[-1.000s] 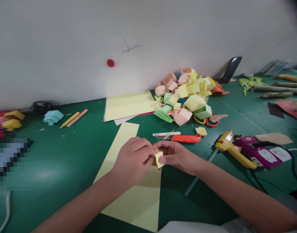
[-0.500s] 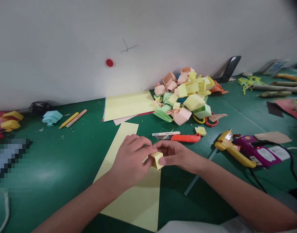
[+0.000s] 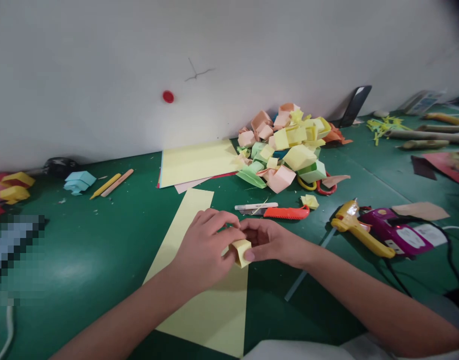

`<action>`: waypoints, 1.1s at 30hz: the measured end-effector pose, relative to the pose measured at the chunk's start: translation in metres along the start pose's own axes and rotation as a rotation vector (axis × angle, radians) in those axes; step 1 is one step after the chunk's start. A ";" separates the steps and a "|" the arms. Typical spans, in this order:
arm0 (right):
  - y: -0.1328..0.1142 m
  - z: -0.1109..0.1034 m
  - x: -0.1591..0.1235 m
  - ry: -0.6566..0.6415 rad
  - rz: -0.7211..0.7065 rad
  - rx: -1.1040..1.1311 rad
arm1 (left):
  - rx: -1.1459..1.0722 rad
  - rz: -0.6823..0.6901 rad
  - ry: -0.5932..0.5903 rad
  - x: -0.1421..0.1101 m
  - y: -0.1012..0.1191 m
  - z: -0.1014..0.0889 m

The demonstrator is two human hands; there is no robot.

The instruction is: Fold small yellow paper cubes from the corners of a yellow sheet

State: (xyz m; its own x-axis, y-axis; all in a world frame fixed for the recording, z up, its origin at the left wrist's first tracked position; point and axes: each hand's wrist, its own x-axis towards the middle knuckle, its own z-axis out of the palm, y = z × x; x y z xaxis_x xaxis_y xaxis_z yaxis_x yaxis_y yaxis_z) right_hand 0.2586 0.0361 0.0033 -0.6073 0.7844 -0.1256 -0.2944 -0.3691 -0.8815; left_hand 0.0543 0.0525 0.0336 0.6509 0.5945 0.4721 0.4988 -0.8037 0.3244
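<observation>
A small folded yellow paper piece (image 3: 240, 251) is pinched between both my hands just above a long yellow paper strip (image 3: 208, 305) lying on the green table (image 3: 101, 240). My left hand (image 3: 204, 250) curls over its left side, fingertips pressed on its top edge. My right hand (image 3: 269, 241) grips its right side with thumb below and fingers closed over it. Most of the piece is hidden by my fingers.
A pile of folded coloured paper boxes (image 3: 285, 150) lies by the wall, with yellow sheets (image 3: 197, 162) to its left. An orange utility knife (image 3: 285, 213), a white pen (image 3: 256, 206), a yellow glue gun (image 3: 359, 229) and scissors (image 3: 319, 186) lie right of my hands.
The folded piece has turned slightly between my fingers, and my left fingers have shifted over its top. Both hands stay in the same spot.
</observation>
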 end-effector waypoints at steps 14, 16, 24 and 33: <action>-0.003 -0.003 -0.001 0.012 0.001 0.156 | -0.224 -0.126 -0.088 0.005 0.003 -0.010; -0.004 -0.004 -0.002 0.025 0.004 0.188 | -0.276 -0.123 -0.063 0.005 0.002 -0.012; -0.005 -0.003 -0.002 0.053 0.076 0.230 | -0.386 -0.100 -0.058 0.002 -0.002 -0.008; 0.000 -0.004 -0.002 0.057 0.046 0.180 | -0.484 -0.071 -0.122 0.005 -0.002 -0.009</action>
State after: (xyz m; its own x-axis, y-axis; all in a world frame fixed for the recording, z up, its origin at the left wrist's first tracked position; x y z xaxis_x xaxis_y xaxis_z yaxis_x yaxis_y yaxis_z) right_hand 0.2625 0.0364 0.0016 -0.5821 0.7896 -0.1942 -0.3971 -0.4845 -0.7795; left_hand 0.0511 0.0563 0.0427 0.7012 0.6236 0.3454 0.2408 -0.6632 0.7086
